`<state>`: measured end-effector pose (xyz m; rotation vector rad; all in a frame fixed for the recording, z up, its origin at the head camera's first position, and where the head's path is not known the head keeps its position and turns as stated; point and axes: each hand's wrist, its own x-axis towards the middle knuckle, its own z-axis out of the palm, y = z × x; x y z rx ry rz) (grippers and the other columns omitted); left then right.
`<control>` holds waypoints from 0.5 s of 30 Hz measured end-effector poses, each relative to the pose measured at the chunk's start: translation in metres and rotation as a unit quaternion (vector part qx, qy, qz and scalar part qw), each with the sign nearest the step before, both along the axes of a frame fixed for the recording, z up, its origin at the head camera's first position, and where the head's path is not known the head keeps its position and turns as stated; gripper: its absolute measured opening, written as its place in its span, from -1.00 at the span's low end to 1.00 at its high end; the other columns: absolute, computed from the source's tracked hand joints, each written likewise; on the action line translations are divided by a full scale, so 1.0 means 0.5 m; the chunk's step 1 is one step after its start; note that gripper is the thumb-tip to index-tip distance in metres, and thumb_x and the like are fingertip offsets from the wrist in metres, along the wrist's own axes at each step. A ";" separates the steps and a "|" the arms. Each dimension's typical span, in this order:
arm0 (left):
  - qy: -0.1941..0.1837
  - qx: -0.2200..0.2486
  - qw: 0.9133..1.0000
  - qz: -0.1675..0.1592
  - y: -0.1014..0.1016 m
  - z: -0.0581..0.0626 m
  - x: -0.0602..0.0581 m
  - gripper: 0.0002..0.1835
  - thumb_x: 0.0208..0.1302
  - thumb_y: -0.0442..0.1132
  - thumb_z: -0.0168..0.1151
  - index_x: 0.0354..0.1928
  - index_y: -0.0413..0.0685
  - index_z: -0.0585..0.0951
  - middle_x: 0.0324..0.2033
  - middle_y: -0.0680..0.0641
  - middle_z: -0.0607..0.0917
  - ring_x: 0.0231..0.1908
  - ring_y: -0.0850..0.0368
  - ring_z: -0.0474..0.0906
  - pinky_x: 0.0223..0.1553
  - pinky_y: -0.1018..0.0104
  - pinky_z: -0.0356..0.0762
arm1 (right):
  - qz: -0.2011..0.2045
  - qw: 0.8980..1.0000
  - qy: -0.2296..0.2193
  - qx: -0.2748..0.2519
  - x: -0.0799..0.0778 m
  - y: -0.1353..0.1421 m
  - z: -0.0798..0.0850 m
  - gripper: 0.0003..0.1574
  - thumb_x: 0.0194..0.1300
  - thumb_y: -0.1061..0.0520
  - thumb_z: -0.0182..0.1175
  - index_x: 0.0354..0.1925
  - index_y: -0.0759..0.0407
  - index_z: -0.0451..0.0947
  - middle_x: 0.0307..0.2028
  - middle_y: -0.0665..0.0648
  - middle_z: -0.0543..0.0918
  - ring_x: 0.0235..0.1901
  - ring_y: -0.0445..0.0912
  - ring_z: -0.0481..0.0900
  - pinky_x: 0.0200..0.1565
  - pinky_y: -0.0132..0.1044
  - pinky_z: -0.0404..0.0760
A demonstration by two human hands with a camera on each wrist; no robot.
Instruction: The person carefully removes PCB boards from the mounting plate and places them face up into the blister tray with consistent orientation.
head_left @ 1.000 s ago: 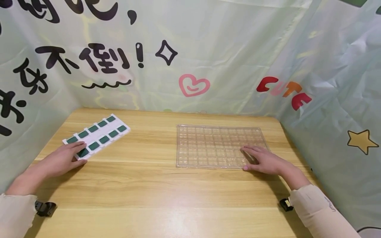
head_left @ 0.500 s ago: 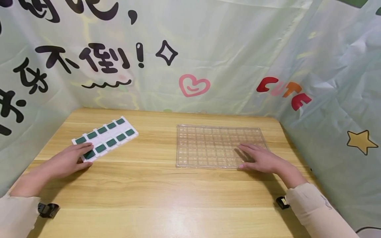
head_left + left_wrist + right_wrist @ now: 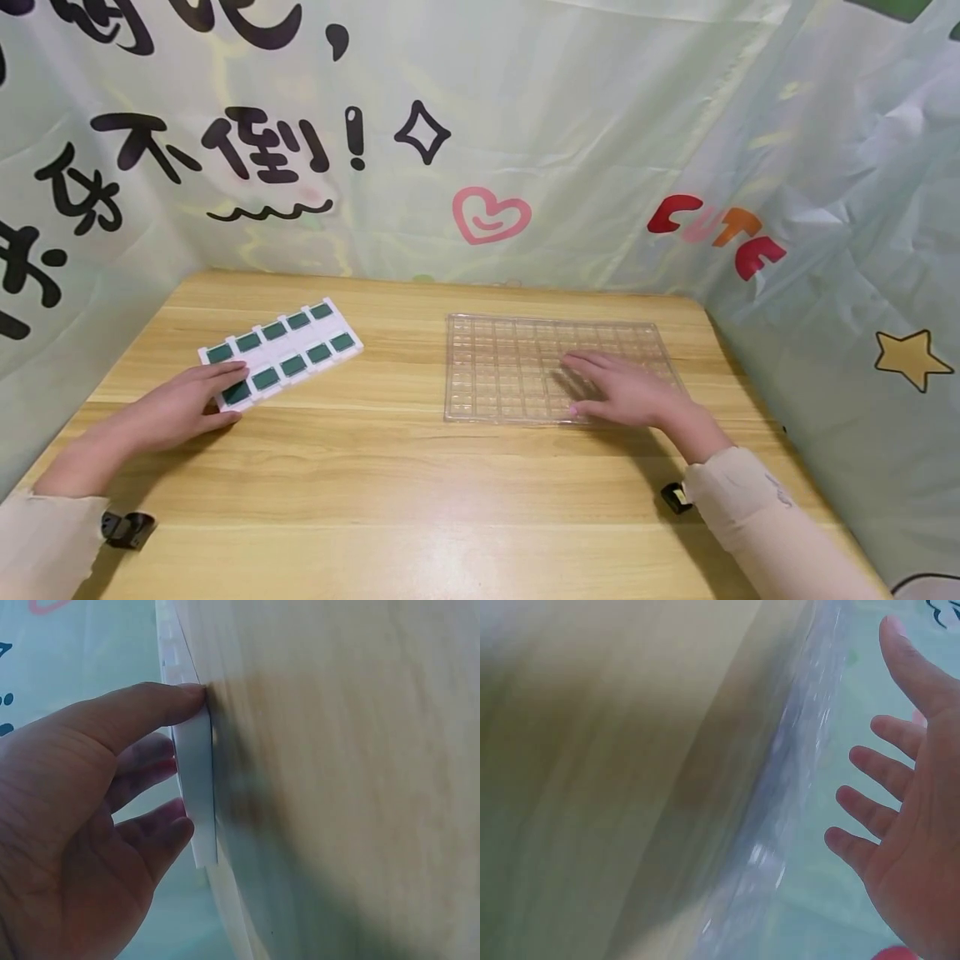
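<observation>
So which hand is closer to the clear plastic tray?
The right. The right hand hangs open over the clear tray; the left hand is away to the tray's left, holding one end of the white board.

A light wood-grained table [image 3: 450, 487] bears a white tray [image 3: 283, 347] at left, set at a slant, its green rectangles [image 3: 292, 365] arranged in two rows of five. At right, apart from it, a clear plastic grid tray [image 3: 510, 367] lies flat toward the far edge.
</observation>
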<state>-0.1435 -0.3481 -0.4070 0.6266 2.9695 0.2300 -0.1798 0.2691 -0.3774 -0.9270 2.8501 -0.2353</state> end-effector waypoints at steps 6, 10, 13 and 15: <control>0.000 0.009 1.000 -0.014 0.010 0.003 0.005 -0.24 0.20 -0.06 0.40 0.30 -0.41 0.40 0.26 -0.44 0.37 0.21 -0.43 0.31 0.17 -0.31 0.29 | 0.030 0.999 0.003 -0.017 -0.014 -0.055 0.006 0.06 0.26 -0.37 0.20 0.50 0.08 0.13 0.44 0.21 0.21 0.40 0.21 0.15 0.29 0.25 0.20; 0.004 0.014 1.000 -0.026 0.014 0.004 0.008 -0.26 0.20 -0.07 0.40 0.30 -0.40 0.41 0.27 -0.42 0.38 0.22 -0.42 0.30 0.17 -0.29 0.29 | 0.037 0.999 0.001 -0.017 -0.020 -0.092 0.014 0.06 0.26 -0.37 0.20 0.52 0.03 0.09 0.45 0.17 0.19 0.41 0.17 0.13 0.30 0.21 0.20; 0.006 0.016 0.999 -0.036 0.016 0.005 0.012 -0.28 0.20 -0.09 0.40 0.29 -0.40 0.42 0.28 -0.40 0.37 0.23 -0.42 0.29 0.18 -0.29 0.29 | 0.047 0.999 0.000 -0.018 -0.025 -0.120 0.020 0.06 0.26 -0.38 0.19 0.53 -0.01 0.07 0.45 0.14 0.18 0.42 0.14 0.12 0.32 0.17 0.20; 0.005 0.019 0.999 -0.042 0.018 0.007 0.015 -0.29 0.19 -0.11 0.40 0.28 -0.40 0.43 0.28 -0.39 0.37 0.24 -0.41 0.28 0.19 -0.28 0.28 | 0.058 0.998 0.000 -0.019 -0.029 -0.137 0.023 0.06 0.27 -0.39 0.18 0.53 -0.02 0.06 0.45 0.13 0.18 0.42 0.13 0.12 0.33 0.15 0.20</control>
